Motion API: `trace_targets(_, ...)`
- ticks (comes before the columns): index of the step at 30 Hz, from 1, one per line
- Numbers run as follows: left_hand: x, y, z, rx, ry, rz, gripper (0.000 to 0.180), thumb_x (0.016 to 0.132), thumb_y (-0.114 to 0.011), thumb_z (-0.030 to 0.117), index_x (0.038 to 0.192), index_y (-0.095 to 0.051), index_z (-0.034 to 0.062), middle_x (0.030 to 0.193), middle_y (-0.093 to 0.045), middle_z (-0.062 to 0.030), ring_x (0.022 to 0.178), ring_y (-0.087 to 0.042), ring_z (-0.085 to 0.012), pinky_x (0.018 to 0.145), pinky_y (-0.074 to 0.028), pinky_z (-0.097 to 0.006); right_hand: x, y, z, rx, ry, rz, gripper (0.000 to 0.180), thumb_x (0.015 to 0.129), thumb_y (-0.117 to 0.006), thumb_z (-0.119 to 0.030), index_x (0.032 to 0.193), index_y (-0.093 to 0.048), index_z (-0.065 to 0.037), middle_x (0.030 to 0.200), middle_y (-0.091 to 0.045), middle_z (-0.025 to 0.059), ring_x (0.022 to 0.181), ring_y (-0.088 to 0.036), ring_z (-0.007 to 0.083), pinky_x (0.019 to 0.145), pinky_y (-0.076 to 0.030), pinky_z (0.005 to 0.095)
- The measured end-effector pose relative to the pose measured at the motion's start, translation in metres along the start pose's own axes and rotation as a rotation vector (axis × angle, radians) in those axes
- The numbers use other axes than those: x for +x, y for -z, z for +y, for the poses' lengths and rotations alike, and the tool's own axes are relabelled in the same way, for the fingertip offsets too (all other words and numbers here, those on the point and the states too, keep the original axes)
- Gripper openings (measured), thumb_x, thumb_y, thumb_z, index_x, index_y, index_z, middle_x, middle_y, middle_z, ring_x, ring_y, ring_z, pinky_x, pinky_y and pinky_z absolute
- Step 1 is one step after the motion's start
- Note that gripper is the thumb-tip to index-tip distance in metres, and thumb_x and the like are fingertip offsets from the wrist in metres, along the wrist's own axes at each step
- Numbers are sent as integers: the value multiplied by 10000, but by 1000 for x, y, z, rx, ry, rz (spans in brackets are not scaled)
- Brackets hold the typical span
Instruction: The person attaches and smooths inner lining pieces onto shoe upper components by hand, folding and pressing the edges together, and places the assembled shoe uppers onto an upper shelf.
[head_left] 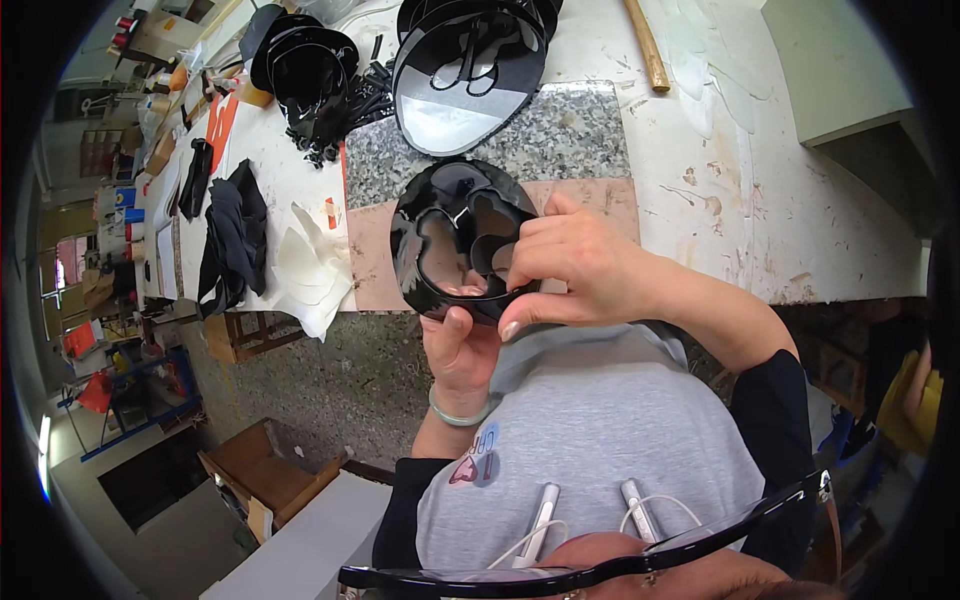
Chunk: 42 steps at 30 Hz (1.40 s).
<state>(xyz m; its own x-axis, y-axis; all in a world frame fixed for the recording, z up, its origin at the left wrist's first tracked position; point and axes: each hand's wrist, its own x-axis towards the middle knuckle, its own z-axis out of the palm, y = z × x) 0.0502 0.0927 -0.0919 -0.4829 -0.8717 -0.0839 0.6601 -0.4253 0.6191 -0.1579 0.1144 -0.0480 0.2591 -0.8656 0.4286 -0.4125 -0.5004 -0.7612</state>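
A glossy black rounded piece (415, 215) with curved openings is held up over the near edge of the worktable. My left hand (462, 350) supports it from below, thumb at its near rim and the other fingers mostly hidden beneath. On its right side my right hand (575, 262) is closed, with bent fingers and thumb gripping the rim. Whether anything small sits between those fingertips cannot be made out. Just beyond stands a larger black piece (470, 105) with a silvery oval face and looped black straps.
More glossy black pieces (305, 70) stand far left, beside a heap of small black strips (370, 97). Black cloth (235, 235) and cream sheet scraps (312, 268) lie to the left. A speckled stone slab (585, 125) lies mid-table; a wooden handle (648, 45) rests at far right.
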Motion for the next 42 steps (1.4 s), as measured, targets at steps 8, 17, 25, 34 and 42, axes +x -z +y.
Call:
trace_targets(8, 3, -20, 8, 171, -56, 182, 363, 901, -681, 185, 1187, -557, -1, 1083, -665, -138, 940, -664, -218, 832, -555, -361, -2, 6, 4, 6, 46, -30, 292, 715, -822, -334, 811, -663, -108, 827, -622, -9, 728, -555, 161, 686, -327, 307)
trace_targets(17, 1, 21, 83, 962, -452, 274, 827, 829, -721, 436, 1419, -339, 1, 1390, -441, -134, 1196, -511, -254, 987, -439, -427, 12, 15, -5, 7, 120, -180, 247, 764, -763, -311, 818, -646, -100, 807, -599, -1, 796, -576, 180, 759, -331, 347)
trace_targets(25, 44, -59, 108, 1754, -232, -989, 290, 696, -804, 347, 849, -682, 134, 889, -606, 21, 1036, -534, -210, 963, -303, -402, 16, 26, -29, -65, 166, -424, 205, 768, -748, -306, 800, -670, -119, 758, -587, -12, 810, -581, 161, 769, -343, 353)
trace_targets(34, 56, -62, 109, 1499, 89, -1155, 167, 795, -766, 211, 875, -675, 97, 737, -524, 25, 812, -518, -163, 917, -271, -418, 4, 32, -19, -52, 70, -228, 169, 722, -793, -240, 762, -691, -111, 741, -641, -23, 695, -592, 174, 689, -375, 339)
trace_targets(42, 45, -76, 119, 1725, 45, -1160, 166, 829, -740, 236, 890, -681, 93, 777, -562, 14, 842, -545, -166, 955, -289, -464, 18, 15, -28, -236, 154, -226, 254, 758, -728, -308, 614, -649, -116, 602, -570, -15, 573, -550, 194, 676, -354, 336)
